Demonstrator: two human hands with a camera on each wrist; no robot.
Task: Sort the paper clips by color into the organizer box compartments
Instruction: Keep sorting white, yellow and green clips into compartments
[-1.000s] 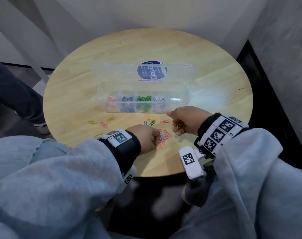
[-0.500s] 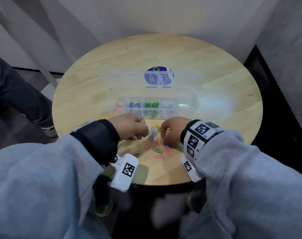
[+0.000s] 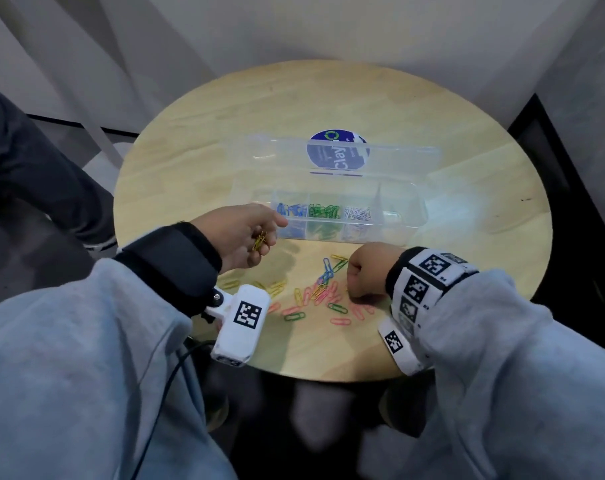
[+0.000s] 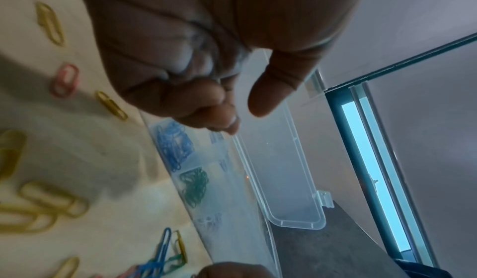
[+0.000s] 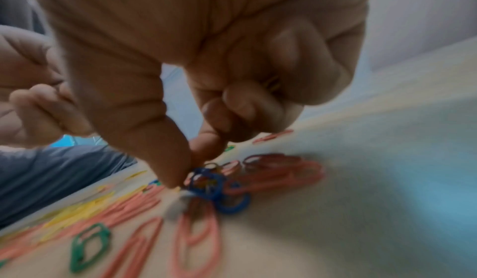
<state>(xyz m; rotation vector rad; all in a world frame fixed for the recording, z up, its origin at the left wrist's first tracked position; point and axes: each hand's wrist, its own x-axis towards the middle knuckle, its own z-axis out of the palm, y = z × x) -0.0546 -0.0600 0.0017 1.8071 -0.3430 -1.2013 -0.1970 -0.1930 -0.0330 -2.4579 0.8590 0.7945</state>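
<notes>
Gripping yellow clips (image 3: pixel 260 240), left hand (image 3: pixel 240 237) hovers; right hand (image 3: pixel 367 273) pinches blue clip (image 5: pixel 206 184)

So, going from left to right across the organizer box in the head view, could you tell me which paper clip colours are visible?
Blue clips → green clips → white clips.

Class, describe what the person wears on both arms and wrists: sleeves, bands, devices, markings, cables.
Both arms wear loose light grey sleeves. The left wrist has a plain black band with a white box-shaped device bearing a black-and-white square code; a thin dark cable trails from it. The right wrist has a black band covered in square code markers, with a white coded device beneath.
</notes>
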